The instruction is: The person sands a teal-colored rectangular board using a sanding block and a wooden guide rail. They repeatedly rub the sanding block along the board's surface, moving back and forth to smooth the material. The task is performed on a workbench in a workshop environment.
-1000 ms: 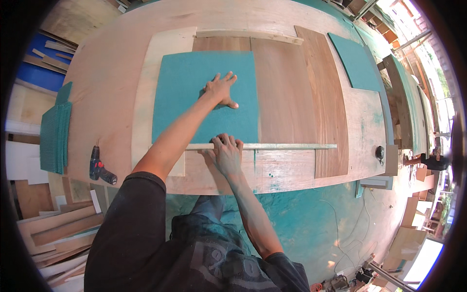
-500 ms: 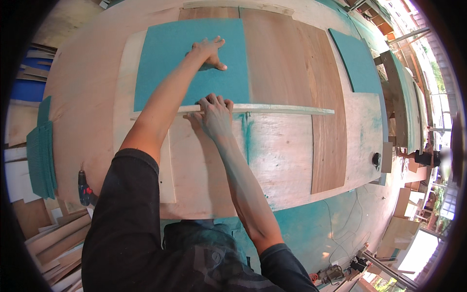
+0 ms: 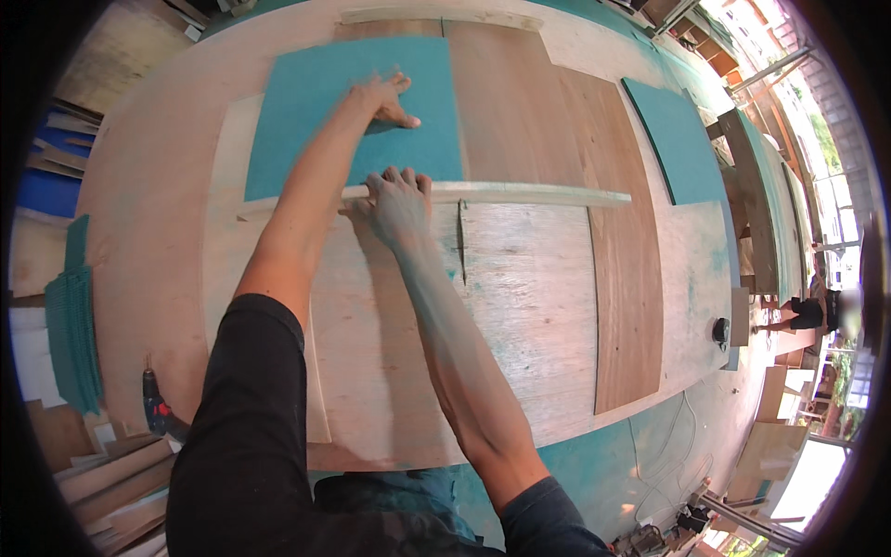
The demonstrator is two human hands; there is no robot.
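Note:
My left hand [image 3: 380, 100] lies spread on a teal board [image 3: 297, 111], its fingers apart and pressing the surface. Nearer to me, my right hand [image 3: 399, 204] has its fingers curled over a long pale wooden strip [image 3: 529, 193]. The strip runs crosswise along the near edge of the teal board, reaching well past it to the right. Under both lies a large pale wooden sheet [image 3: 529, 316]. Just below the strip, a narrow dark slit [image 3: 462, 241] shows in that sheet. My left forearm hides part of the board's near edge.
Brown wooden panels [image 3: 624, 316] lie right of the teal board. Another teal panel [image 3: 670, 139] is farther right, near a small black round object [image 3: 720, 330]. A drill [image 3: 160, 404] and a corrugated teal stack [image 3: 72, 343] are at left. A person [image 3: 809, 314] stands at far right.
The whole view has shifted slightly. Teal dust around the slit below the strip has mostly gone, leaving the dark slit exposed. Both hands keep nearly the same places on board and strip.

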